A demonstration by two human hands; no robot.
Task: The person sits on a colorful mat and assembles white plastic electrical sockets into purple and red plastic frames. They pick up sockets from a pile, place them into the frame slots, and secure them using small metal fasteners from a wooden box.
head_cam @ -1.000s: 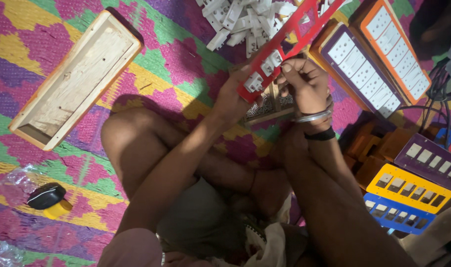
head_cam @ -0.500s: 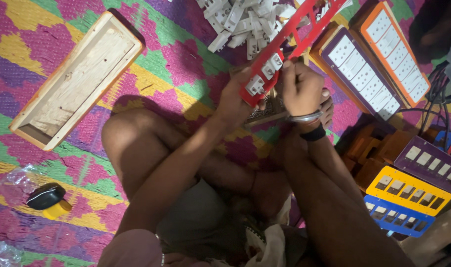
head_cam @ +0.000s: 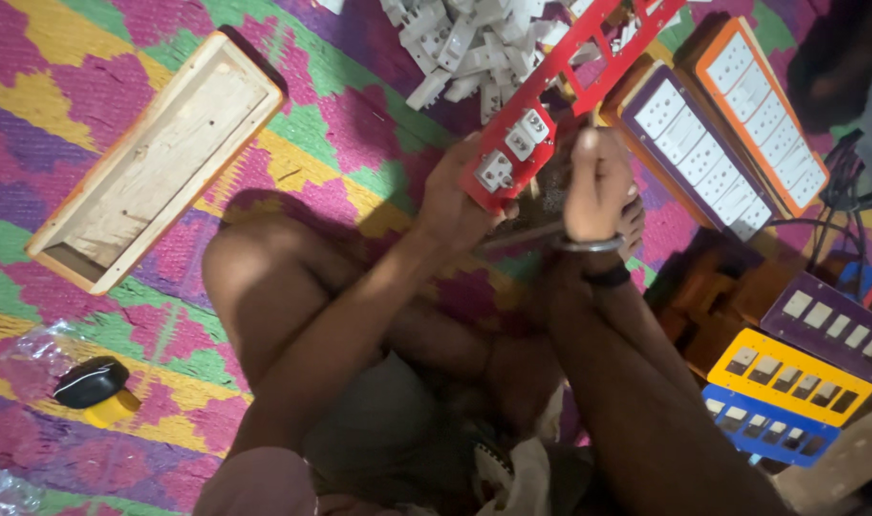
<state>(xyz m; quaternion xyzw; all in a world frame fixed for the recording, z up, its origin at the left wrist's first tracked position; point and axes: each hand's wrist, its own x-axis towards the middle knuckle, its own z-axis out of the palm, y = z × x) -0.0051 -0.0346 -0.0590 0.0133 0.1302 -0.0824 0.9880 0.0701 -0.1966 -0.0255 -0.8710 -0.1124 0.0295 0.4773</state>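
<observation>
Switches [head_cam: 464, 48] heaped behind red panel [head_cam: 560, 96]; box [head_cam: 159, 158] leftward.

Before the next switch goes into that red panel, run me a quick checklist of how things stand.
1. Left hand grips the lower end of the red panel: ok.
2. Two white switches sit in the panel's lower slots: ok.
3. Upper slots of the panel are open: ok.
4. Right hand is closed beside the panel; what it holds: cannot tell.
5. Pile of loose white switches lies just past the panel on the mat: ok.
</observation>
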